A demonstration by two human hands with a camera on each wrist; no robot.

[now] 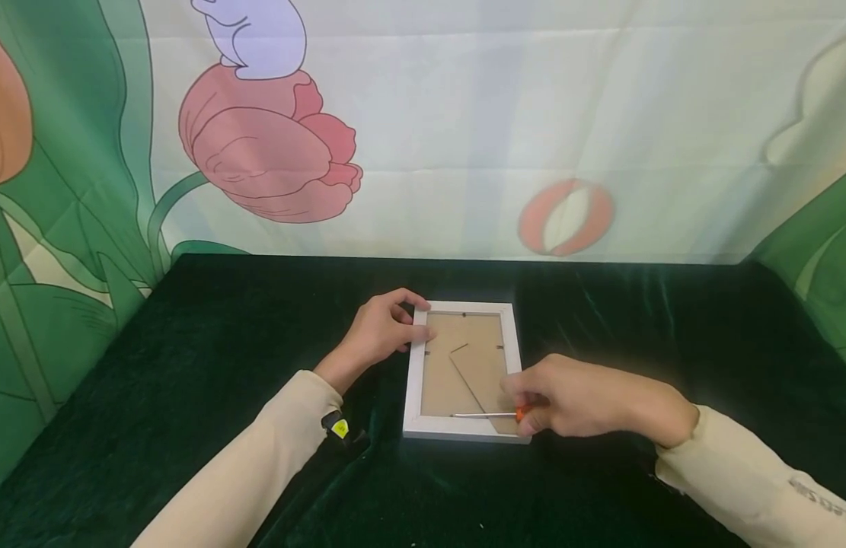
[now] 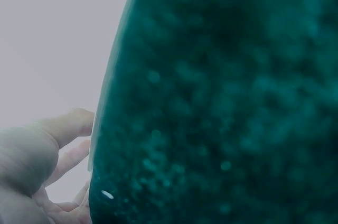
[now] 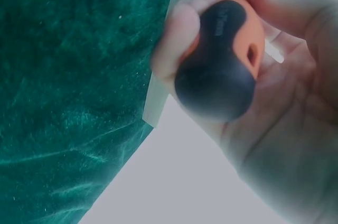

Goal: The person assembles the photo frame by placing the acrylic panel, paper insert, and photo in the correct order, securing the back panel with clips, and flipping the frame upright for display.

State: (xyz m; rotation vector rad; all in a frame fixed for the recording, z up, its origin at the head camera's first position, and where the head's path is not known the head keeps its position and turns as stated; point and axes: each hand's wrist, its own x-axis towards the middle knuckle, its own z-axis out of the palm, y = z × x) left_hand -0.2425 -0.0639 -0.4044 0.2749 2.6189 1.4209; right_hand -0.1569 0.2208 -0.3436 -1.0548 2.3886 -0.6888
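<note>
A white picture frame (image 1: 414,388) lies face down on the dark green cloth, its tan backing board (image 1: 446,380) showing. Small dark tabs sit along its inner edges at the top, left and right. My left hand (image 1: 381,327) grips the frame's upper left side, thumb over onto the board and a finger at the corner. In my right hand (image 1: 566,396) is a screwdriver (image 3: 216,71) with an orange and black handle. Its thin metal shaft (image 1: 487,415) points left across the lower part of the board, tip close to the bottom tab by the lower inner edge.
Dark green velvety cloth (image 1: 210,365) covers the table around the frame. Behind it hangs a pale printed curtain (image 1: 423,114) with a large pink flower and green leaves. A thin dark bent line (image 1: 467,384) runs down the backing board.
</note>
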